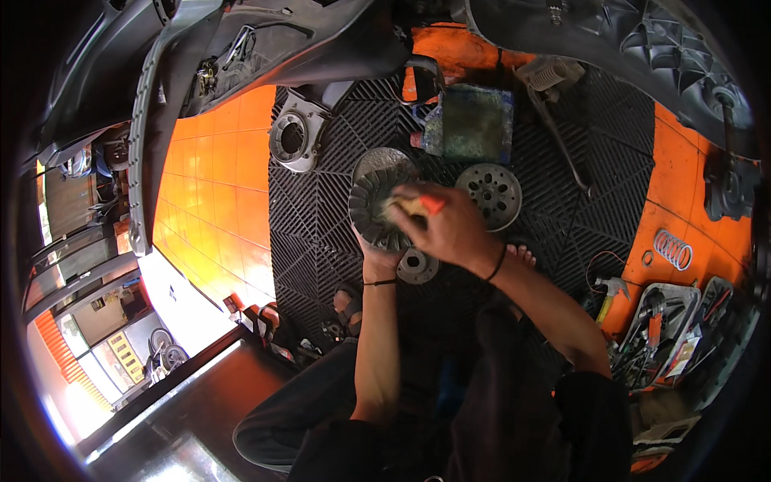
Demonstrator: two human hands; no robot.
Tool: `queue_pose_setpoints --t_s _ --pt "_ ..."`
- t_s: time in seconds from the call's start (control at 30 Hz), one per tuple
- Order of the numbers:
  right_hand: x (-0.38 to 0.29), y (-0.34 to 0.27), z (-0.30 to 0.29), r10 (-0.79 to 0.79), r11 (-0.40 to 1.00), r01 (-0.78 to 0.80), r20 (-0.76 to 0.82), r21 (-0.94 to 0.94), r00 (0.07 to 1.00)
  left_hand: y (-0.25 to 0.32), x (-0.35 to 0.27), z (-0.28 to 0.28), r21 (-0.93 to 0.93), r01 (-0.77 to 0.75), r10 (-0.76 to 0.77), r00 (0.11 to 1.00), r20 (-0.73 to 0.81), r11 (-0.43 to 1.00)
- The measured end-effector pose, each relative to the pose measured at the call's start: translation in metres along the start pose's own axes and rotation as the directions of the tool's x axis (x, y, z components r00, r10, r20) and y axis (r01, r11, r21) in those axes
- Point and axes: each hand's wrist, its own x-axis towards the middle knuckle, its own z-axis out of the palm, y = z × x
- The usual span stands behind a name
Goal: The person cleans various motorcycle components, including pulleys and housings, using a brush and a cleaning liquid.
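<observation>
My left hand [380,253] holds a dark finned metal pulley face [366,202] from below, its vaned side facing up. In my right hand [452,232] is a brush [424,205] with an orange-red tip on its handle; its blurred bristle end is at the middle of the finned part. A round metal disc [385,158] shows partly behind the finned part. To the right of it a metal plate with a ring of holes [489,196] lies on the black ribbed mat [325,220]. A smaller round metal part with a central hole [417,266] lies just below my hands.
A grimy plastic jerrycan [476,123] and a metal engine cover [296,135] lie farther up the mat. At right are a long metal lever [559,129], a coil spring [673,249], a claw hammer [611,292] and a tool tray [692,295]. Scooter bodywork [337,45] spans the top.
</observation>
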Motion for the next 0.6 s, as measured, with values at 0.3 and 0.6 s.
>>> queue_pose_setpoints --t_s 0.3,0.6 --pt "0.001 0.018 0.001 0.089 0.987 -0.071 0.130 -0.143 0.988 -0.009 0.008 0.070 0.040 -0.043 0.047 0.994 -0.102 0.998" --pt "-0.004 0.020 -0.007 0.129 0.987 -0.114 0.139 -0.112 0.982 -0.011 0.005 0.039 -0.069 0.081 -0.074 0.992 0.099 0.994"
